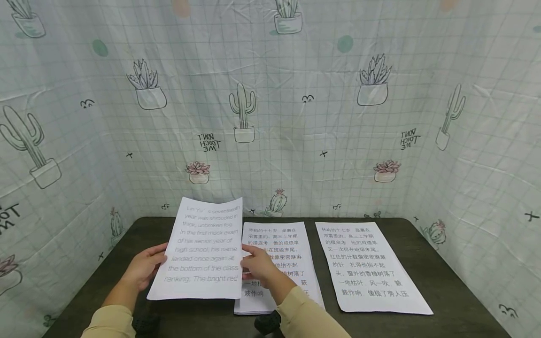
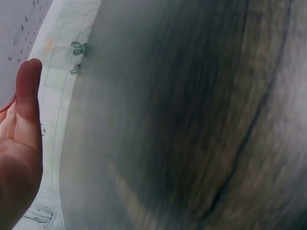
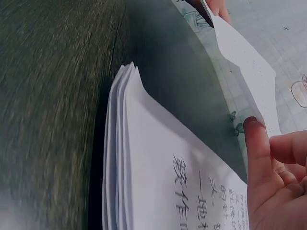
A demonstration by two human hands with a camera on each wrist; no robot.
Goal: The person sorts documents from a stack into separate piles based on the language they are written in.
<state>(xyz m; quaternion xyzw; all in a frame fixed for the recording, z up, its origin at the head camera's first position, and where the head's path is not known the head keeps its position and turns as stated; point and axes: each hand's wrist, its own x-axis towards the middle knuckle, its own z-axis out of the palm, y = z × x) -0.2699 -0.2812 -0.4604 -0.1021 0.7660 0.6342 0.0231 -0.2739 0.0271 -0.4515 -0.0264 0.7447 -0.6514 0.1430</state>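
Between both hands, an English-printed sheet.

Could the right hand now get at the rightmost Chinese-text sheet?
Probably yes, once the right hand loosens its grip on the English-text sheet. Only the low Chinese-text stack lies between that hand and the rightmost Chinese-text sheet.

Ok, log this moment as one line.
left hand: grips English page, left edge | right hand: grips its right edge | English page: raised above table | Chinese stack: on table | Chinese sheet: right of stack
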